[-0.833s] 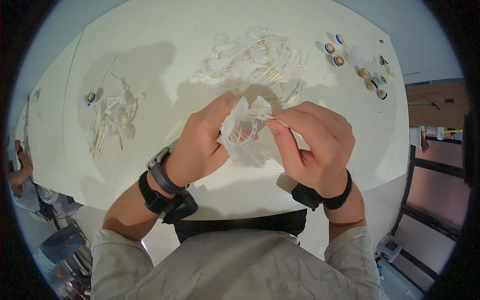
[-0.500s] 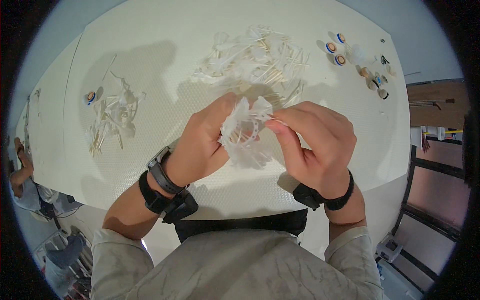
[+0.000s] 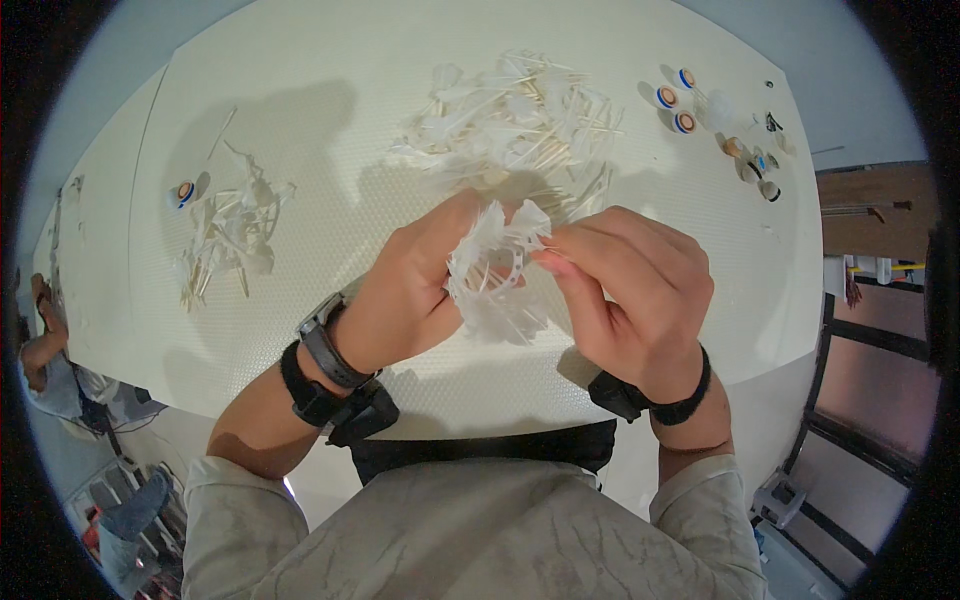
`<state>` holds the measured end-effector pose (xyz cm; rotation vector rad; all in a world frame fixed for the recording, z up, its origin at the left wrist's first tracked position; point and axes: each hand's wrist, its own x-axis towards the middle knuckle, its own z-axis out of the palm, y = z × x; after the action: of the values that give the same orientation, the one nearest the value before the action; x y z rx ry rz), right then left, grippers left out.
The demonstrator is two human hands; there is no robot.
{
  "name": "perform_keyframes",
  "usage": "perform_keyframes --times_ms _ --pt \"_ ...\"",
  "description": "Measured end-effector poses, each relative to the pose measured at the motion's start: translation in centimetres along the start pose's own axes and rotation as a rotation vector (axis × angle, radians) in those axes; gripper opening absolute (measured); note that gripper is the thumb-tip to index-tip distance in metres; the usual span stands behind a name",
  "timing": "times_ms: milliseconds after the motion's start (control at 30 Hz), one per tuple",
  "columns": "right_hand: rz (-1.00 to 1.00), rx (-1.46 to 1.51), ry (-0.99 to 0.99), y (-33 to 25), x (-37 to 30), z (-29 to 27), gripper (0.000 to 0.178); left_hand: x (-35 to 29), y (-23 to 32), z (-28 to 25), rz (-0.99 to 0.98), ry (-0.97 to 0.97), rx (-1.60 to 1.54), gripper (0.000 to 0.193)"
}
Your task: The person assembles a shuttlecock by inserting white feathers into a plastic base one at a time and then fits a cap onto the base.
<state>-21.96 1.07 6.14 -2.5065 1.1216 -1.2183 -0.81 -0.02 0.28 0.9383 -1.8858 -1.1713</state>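
Above the table's near middle, my left hand [image 3: 415, 275] is closed around the side of a feather shuttlecock [image 3: 490, 305]. White feathers fan out from it around a pale ring with small holes, and thin quills show inside. My right hand [image 3: 640, 290] comes in from the right, thumb and forefinger pinched on a white feather [image 3: 543, 243] at the shuttlecock's upper right edge. Most of that feather is hidden by the fingertips. Beyond my hands lies a large heap of loose white feathers [image 3: 520, 115] with pale quills.
A smaller feather pile [image 3: 235, 235] lies at left beside a round blue-and-white cork base [image 3: 184, 194]. At the far right stand several similar cork bases [image 3: 667, 97] and small caps [image 3: 768, 190]. The white textured table [image 3: 330, 150] has a curved edge. Another person's arm [image 3: 45, 345] shows far left.
My right fingertips have shifted slightly at the feather, and its quill shows less outside them. The shuttlecock has turned a little in my left hand.
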Motion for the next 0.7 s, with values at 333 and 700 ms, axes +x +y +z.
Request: perform_keyframes --times_ms 333,700 --pt "0.082 0.113 0.005 -0.08 0.16 0.53 0.012 -0.14 -0.46 0.06 0.015 -0.009 -0.074 0.036" --pt "0.141 0.195 -0.014 0.25 -0.19 0.84 0.012 -0.31 -0.61 0.2 0.017 -0.003 0.041 0.035"
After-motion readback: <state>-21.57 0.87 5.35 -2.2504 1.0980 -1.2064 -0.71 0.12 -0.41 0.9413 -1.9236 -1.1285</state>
